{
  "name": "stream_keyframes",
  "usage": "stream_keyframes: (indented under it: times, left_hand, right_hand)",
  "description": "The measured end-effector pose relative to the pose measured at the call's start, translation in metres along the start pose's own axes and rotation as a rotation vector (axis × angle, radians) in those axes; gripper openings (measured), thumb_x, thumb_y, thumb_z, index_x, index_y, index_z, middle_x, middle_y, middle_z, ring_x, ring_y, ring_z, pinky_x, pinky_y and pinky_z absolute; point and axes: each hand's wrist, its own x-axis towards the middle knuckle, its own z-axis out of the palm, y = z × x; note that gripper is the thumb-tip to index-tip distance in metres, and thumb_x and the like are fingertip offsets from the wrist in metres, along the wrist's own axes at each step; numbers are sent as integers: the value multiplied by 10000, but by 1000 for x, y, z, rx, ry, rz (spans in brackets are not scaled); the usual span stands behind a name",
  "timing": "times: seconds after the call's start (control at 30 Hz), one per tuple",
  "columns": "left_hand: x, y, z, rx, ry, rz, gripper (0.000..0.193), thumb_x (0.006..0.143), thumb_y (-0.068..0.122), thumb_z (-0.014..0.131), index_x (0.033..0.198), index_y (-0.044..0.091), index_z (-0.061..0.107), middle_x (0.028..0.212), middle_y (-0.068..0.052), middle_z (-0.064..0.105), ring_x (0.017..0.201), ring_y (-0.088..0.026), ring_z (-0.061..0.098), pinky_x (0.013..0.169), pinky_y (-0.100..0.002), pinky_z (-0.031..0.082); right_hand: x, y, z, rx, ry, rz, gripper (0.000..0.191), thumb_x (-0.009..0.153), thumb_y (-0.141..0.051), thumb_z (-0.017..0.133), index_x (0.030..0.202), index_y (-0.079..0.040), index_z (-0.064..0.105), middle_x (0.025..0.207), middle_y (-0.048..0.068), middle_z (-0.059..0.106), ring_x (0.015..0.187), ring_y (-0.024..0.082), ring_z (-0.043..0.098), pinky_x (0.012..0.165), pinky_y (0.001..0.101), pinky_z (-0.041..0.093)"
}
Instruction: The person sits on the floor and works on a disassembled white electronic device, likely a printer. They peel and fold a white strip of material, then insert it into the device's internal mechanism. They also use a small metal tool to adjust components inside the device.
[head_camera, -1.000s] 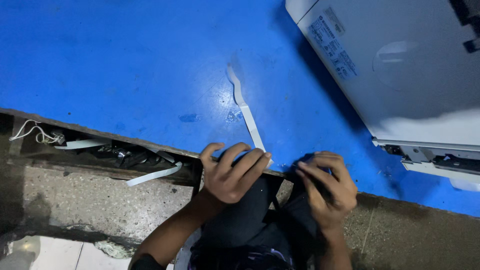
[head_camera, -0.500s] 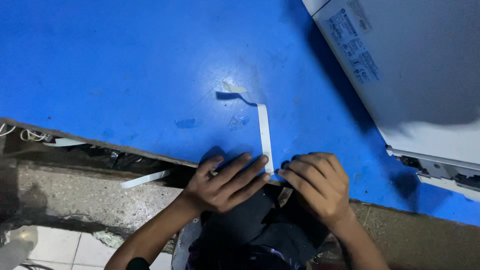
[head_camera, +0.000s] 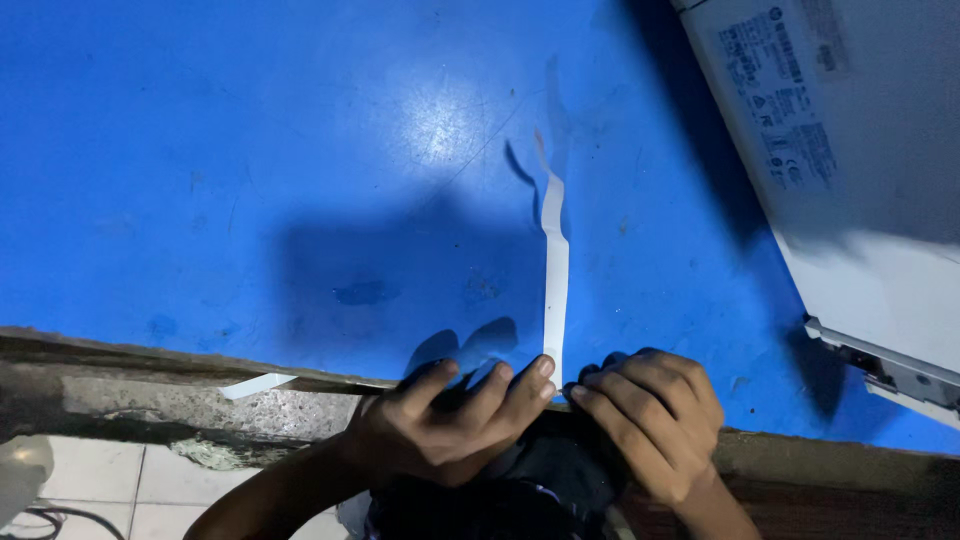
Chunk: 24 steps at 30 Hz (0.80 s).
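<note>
A long thin white flat strip (head_camera: 555, 270), like a ribbon cable, lies on the blue table top (head_camera: 250, 170) and runs from the middle down to the front edge. My left hand (head_camera: 455, 420) and my right hand (head_camera: 650, 420) meet at its near end, fingertips pinching it at the table edge. Under both hands sits a dark object (head_camera: 545, 480) in my lap; what it is cannot be made out.
A large white machine casing (head_camera: 860, 170) with a label lies at the right on the table. A short white strip (head_camera: 255, 385) pokes out under the worn wooden table edge. Pale floor tiles (head_camera: 120, 490) show at lower left.
The view has shifted. The strip has straightened and now runs nearly straight away from me. My hands have drawn closer together at its near end.
</note>
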Motion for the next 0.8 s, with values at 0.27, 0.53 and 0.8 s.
stream_keyframes:
  times: [0.27,0.53,0.8]
  left_hand:
    - [3,0,-4,-199,7,-19,241,1190,392,649,1254,186,757,1444,74,645,1232,-78,570,1076,-387,350]
    - [6,4,2,-193,63,-55,215,1170,352,648,1128,161,739,1398,70,656,1244,-84,596,1119,-414,388]
    - [11,0,-3,-284,15,-63,238,1160,345,644,1118,135,746,1379,38,672,1255,-101,616,1150,-435,464]
  right_hand:
    - [-3,-2,3,22,1,45,176,793,-134,777,933,-31,749,909,74,710,873,247,674,774,406,544]
    - [-5,-6,5,1,-13,77,165,794,-138,779,926,-43,753,908,69,712,874,245,670,784,412,533]
    - [-7,-6,7,22,13,98,166,765,-147,772,890,-41,744,879,76,709,856,248,668,773,411,518]
